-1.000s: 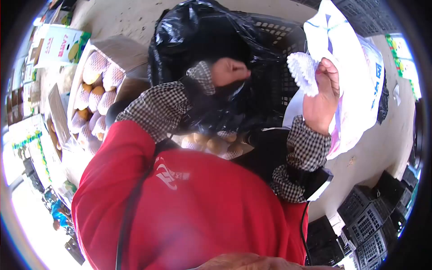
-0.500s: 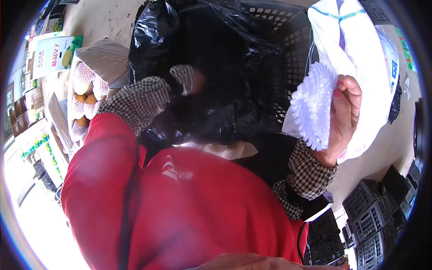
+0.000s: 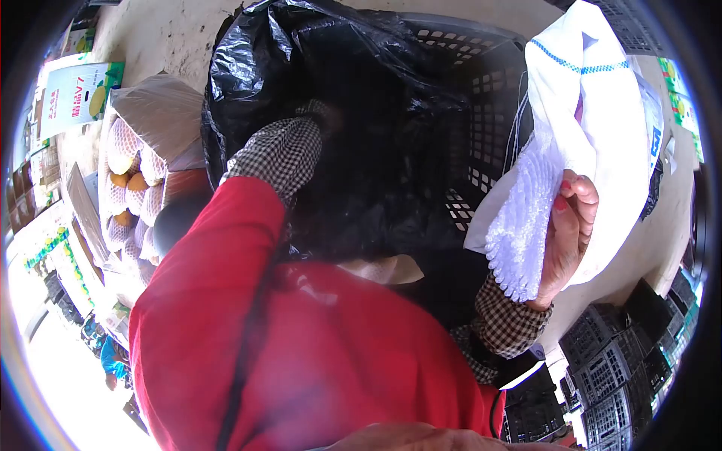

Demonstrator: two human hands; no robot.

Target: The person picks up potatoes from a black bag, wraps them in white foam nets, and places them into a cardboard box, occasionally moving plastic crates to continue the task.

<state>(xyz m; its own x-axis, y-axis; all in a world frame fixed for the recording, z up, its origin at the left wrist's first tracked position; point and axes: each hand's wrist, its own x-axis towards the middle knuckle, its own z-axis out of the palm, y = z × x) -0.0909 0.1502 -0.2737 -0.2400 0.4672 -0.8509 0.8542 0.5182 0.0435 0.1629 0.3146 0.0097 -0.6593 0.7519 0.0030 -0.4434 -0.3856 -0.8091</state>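
Note:
In my right hand is a white foam fruit net, its frilled edge hanging over the palm. The fingers are curled, with the thumb pressed toward them. Right behind this hand stands a white woven sack with blue stripes. My left hand, beyond a checked cuff, reaches into the black plastic bag lining a black crate. Deep shadow hides its fingers and anything in them.
Left of the crate, a cardboard box holds several fruits in foam nets. A printed carton stands farther left. Black crates are stacked at lower right. Pale paper shows near my red top.
My left arm has straightened and reaches farther into the bag. My right hand, still holding the foam net, is slightly lower. The whole view has shifted a little.

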